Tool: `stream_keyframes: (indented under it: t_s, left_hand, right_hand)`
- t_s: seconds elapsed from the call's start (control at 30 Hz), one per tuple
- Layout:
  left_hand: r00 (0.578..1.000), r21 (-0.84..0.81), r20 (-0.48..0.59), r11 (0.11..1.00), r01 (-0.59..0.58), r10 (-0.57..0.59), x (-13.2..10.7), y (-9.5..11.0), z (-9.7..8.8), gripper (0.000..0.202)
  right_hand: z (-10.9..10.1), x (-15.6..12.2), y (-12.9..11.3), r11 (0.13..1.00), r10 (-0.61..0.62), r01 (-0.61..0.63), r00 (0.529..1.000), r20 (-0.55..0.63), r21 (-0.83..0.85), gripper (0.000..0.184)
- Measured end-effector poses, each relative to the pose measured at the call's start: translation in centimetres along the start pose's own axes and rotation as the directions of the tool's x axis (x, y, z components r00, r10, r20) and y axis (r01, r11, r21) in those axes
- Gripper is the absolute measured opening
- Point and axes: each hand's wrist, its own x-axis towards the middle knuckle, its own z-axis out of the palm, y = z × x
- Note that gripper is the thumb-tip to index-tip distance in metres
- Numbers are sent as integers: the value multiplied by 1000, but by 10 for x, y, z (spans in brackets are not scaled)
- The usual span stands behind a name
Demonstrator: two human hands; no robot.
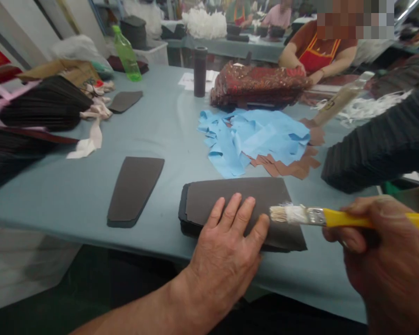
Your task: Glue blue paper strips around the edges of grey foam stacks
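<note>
My left hand [230, 242] lies flat, fingers spread, on top of a stack of dark brown tapered panels [202, 195] near the table's front edge. In my right hand [380, 237] is a yellow-handled paintbrush [338, 218], held level with its bristles toward the left. White paste coats part of the bristles, which touch or hover just over the right end of the top panel; I cannot tell which. A little white shows on the panel beside them. Left of the stack, a similar tapered panel [136, 190] with a dark backing lies alone.
Blue fabric scraps [258, 137] and brown pieces [286, 163] lie behind the stack. A long dark stack [377, 139] stands at right, black bundles [42, 102] at left. Farther back are a green bottle [126, 56], a dark cylinder [199, 72], a reddish bundle [258, 86] and a co-worker [321, 51].
</note>
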Motion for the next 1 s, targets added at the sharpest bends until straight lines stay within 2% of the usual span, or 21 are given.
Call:
stream_keyframes:
  t_s: [0.07,0.27,0.43,0.57,0.63,0.83,1.0]
  left_hand:
    - [1000,2,-23,1000,0,0,1,2,1,44]
    - [998,-1,-56,1000,-6,6,-1,1,4,44]
    - [999,-76,-24,997,32,-34,-4,3,8,41]
    - [989,-58,-133,997,50,-57,-3,5,12,39]
    - [984,-59,-168,997,50,-59,-2,4,11,41]
    - [990,-50,-135,998,25,-31,-1,0,6,48]
    - [990,-31,-134,999,28,-32,-3,1,10,46]
  right_hand:
    - [17,-4,-7,1000,29,-29,999,26,-12,30]
    - [53,-7,-17,1000,0,1,966,259,-3,32]
    - [78,-10,-19,998,48,-60,928,370,20,39]
    - [92,-15,-16,993,88,-113,883,461,27,43]
    - [94,-15,-14,992,100,-125,885,456,24,42]
    - [84,-5,-9,995,44,-76,918,393,68,35]
    - [75,2,-7,994,66,-90,952,300,65,29]
